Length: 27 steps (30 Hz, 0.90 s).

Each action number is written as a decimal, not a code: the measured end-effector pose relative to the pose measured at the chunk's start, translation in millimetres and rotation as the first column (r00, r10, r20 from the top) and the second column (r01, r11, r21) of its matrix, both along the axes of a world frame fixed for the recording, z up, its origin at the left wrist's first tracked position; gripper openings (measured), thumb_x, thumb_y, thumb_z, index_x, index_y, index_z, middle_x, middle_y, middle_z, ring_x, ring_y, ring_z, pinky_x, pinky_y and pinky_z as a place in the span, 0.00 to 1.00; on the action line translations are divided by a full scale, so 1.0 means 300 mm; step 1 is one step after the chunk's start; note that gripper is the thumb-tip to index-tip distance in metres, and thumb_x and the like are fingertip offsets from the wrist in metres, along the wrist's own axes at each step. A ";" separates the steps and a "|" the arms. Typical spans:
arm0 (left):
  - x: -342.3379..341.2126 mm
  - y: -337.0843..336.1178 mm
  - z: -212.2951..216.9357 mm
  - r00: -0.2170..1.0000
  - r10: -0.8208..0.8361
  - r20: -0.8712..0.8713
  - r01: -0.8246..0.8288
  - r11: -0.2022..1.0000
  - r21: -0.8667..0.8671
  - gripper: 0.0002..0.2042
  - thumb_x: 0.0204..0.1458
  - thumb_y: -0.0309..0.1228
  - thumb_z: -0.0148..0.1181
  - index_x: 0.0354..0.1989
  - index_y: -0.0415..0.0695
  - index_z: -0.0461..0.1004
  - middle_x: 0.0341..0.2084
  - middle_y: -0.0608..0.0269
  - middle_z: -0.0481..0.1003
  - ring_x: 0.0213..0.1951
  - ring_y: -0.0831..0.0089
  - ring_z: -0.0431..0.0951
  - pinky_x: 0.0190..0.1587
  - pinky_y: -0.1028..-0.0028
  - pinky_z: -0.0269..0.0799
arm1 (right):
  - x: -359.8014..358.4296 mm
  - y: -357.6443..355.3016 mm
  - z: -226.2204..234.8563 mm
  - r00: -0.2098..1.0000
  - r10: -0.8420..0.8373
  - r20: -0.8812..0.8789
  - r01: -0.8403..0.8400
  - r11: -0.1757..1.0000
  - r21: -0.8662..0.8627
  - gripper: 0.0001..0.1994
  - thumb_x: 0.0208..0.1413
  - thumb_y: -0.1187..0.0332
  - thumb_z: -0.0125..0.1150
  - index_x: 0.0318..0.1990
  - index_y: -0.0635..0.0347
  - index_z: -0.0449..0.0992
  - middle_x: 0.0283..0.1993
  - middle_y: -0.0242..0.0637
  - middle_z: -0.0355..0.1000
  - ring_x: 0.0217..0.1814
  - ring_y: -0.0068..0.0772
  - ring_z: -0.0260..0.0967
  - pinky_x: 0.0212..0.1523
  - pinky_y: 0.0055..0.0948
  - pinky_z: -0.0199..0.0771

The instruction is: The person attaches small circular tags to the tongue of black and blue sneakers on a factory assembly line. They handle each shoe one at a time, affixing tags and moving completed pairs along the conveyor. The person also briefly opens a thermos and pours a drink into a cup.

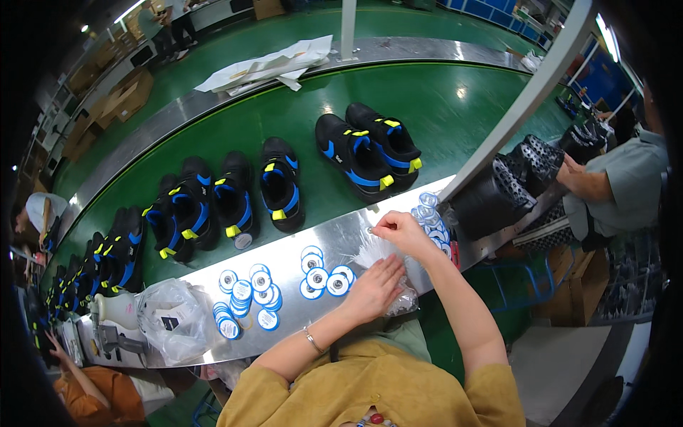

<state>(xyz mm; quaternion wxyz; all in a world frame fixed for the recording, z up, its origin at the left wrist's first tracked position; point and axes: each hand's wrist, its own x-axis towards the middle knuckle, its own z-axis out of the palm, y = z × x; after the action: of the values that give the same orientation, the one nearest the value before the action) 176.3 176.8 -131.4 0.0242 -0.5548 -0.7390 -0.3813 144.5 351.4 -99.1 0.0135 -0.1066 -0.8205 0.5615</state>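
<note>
Head view: left hand [373,288] flat on plastic fasteners [373,250]; right hand [400,229] pinching one.

Round blue-white tags [318,276] and a clear plastic bag [167,320] on the steel ledge [284,249].

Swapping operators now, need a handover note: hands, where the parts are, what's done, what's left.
Left hand: flat on a clear bag of loops on the steel ledge.
Right hand: pinching a small white piece above the bag; too small to tell more.
Round tags: loose groups on the ledge, more stacked by the right hand.
Shoes: black and blue pairs on the green belt. One shoe has a round tag at its toe; the rest show none.
</note>
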 end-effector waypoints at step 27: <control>-0.122 -0.312 0.039 0.927 0.369 0.062 -0.350 0.914 -0.205 0.20 0.34 0.32 0.73 0.37 0.37 0.76 0.38 0.51 0.70 0.42 0.53 0.69 0.45 0.62 0.68 | 0.054 -0.119 0.087 0.986 -0.128 0.103 0.150 0.957 -0.248 0.08 0.60 0.68 0.55 0.38 0.61 0.77 0.23 0.22 0.63 0.21 0.11 0.53 0.21 0.15 0.50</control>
<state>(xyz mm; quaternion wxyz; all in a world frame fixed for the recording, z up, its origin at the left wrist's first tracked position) 139.7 83.2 -119.8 0.0042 -0.3896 -0.8617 -0.3251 160.6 315.6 -73.1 0.0040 -0.1891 -0.7318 0.6547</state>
